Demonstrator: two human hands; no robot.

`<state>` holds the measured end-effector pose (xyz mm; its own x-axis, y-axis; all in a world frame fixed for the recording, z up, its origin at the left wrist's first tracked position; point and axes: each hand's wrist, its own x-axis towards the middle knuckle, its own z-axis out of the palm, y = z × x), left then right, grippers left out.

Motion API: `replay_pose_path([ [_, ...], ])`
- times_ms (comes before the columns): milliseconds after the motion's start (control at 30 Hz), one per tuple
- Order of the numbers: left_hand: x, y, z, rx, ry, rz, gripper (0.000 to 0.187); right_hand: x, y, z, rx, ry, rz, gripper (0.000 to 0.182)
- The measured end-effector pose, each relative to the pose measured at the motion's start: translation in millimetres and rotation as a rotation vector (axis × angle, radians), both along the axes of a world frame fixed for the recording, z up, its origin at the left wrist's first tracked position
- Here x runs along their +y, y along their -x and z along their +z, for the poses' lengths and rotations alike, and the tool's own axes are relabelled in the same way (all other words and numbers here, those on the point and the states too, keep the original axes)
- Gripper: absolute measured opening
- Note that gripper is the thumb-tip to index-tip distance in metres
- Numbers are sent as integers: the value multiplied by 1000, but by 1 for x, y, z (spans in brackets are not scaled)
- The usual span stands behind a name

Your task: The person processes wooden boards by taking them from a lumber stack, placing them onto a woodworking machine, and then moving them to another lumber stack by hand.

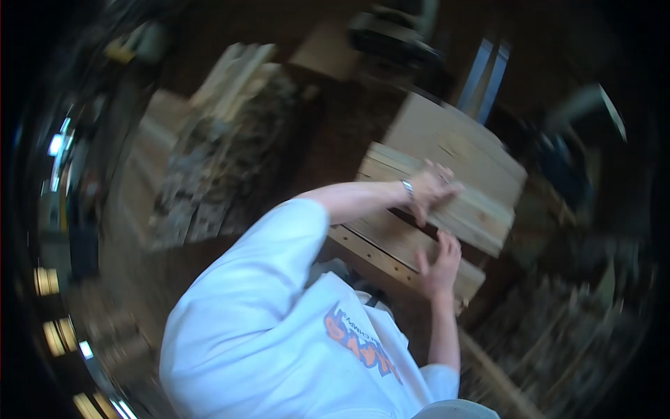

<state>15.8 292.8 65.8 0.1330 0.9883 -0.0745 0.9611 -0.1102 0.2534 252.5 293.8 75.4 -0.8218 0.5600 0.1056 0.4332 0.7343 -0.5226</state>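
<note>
My left hand (434,190), with a band at the wrist, grips the near edge of a pale wooden plank (481,216) that lies across a stack of boards. Its fingers rest on top and the thumb reaches into the dark gap below. My right hand (440,262) lies flat with fingers apart on the lower plank (391,241), which has a row of small holes along its side. A wider board (453,136) lies behind the two planks. My white T-shirt with an orange print fills the lower left. The picture is blurred.
A heap of rough wood offcuts (223,146) stands to the left. More scrap wood (558,335) lies at the lower right. A dark machine (391,35) sits at the top, with metal bars (488,77) beside it. The floor is dark.
</note>
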Motion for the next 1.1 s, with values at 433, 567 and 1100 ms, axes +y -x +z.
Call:
replay_pose_path([
  [433, -129, 84, 46, -1071, 554, 299, 114, 38, 48, 15, -580, -77, 471, 114],
  [567, -270, 98, 93, -1158, 361, 472, 117, 36, 76, 37, -534, 341, 377, 97],
  [1100, -435, 210, 187, -1431, -727, 935, 114, -236, 449, 6, 31, 1414, 443, 66],
])
